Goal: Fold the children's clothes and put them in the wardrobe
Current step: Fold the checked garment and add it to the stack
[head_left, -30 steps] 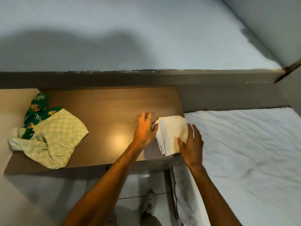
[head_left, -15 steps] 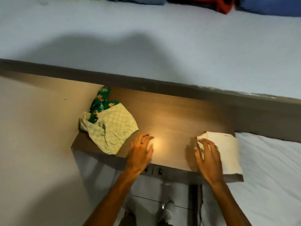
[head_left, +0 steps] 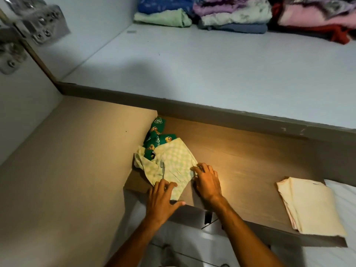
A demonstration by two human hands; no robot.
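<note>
Left hand [head_left: 161, 199]: fingers spread, flat on the near corner of the green checked garment [head_left: 174, 166].
Right hand [head_left: 207, 183]: fingers curled onto the garment's right edge; a true pinch can't be made out.
Garment: crumpled at the wooden shelf's [head_left: 250, 162] left end, over a dark green printed piece [head_left: 157, 136].
Folded cream cloth [head_left: 310, 205]: shelf's right end, well apart.
Upper shelf [head_left: 212, 60]: folded stacks [head_left: 231, 14] at the back.

Wooden desk [head_left: 250, 162]: crumpled pale green checked garment [head_left: 173, 166] over green printed garment [head_left: 158, 135] at left end; folded cream garment [head_left: 310, 205] at right end.
</note>
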